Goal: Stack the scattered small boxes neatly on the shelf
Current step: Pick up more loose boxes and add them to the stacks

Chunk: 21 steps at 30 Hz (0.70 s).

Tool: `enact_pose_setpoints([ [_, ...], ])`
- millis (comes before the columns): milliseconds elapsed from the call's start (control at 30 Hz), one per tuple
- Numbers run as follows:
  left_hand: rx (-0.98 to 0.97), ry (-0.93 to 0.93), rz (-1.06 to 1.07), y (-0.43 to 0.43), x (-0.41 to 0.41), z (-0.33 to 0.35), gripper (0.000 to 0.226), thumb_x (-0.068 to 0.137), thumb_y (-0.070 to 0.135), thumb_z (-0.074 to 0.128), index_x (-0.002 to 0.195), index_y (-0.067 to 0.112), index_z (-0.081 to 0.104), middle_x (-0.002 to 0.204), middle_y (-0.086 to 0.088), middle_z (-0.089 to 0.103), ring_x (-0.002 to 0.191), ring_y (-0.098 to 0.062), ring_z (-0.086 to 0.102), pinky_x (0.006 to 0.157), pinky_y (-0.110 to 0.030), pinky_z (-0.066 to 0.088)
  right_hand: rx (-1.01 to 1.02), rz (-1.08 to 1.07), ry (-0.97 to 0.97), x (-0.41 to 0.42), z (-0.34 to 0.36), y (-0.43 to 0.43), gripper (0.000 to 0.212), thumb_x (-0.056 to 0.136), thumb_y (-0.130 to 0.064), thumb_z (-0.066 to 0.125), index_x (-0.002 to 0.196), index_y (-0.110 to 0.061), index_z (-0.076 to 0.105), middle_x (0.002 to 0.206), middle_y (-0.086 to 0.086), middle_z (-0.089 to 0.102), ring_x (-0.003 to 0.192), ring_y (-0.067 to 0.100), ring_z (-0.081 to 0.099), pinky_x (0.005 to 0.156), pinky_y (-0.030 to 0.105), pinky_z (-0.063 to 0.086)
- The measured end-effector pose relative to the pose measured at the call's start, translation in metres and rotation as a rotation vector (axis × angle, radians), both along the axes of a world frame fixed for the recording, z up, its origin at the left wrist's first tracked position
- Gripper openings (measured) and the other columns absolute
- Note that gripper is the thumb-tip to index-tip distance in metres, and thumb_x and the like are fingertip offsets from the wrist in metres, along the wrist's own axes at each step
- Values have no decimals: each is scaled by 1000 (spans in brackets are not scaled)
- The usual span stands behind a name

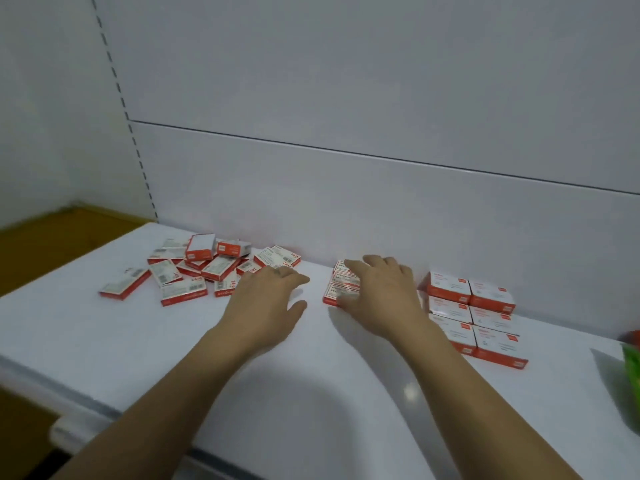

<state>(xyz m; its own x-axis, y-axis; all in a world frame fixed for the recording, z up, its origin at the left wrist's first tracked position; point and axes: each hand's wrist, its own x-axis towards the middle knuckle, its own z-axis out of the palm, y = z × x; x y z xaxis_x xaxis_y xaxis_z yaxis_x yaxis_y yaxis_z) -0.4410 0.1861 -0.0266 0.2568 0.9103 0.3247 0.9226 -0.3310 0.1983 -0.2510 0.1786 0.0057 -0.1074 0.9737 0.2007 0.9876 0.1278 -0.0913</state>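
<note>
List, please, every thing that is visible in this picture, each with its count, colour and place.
scattered boxes: about fifteen (exact count unclear), red and white, loose pile at the shelf's back left
grouped boxes: about three showing, red and white, mid-shelf, partly covered by the right hand
neat block of boxes: six tops showing, red and white, right, by the back panel
shelf: one, white, under everything
back panel: white, behind the shelf
slotted upright: one, white, left of the panel
green object: one, right edge, cut off
floor: brown, far left
left hand: open, at the pile's near edge
right hand: rests on the grouped boxes
</note>
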Motion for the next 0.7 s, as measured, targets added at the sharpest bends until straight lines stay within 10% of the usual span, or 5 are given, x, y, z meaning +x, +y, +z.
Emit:
enact_pose_setpoints([
  [333, -69, 1, 454, -47, -106, 1, 58, 84, 60, 52, 137, 37, 44, 145, 7, 45, 131, -19, 42, 106, -44, 36, -84, 360, 85, -95, -8, 15, 70, 85, -54, 56, 146, -26, 33, 150, 4, 38, 136, 27, 32, 110, 45, 25],
  [700, -24, -77, 472, -37, -120, 0, 58, 83, 60, 54, 136, 37, 44, 143, 7, 47, 130, -20, 42, 105, -43, 35, -81, 195, 75, -121, -27, 79, 27, 81, -26, 53, 106, -18, 50, 109, 7, 59, 100, 29, 52, 79, 36, 36],
])
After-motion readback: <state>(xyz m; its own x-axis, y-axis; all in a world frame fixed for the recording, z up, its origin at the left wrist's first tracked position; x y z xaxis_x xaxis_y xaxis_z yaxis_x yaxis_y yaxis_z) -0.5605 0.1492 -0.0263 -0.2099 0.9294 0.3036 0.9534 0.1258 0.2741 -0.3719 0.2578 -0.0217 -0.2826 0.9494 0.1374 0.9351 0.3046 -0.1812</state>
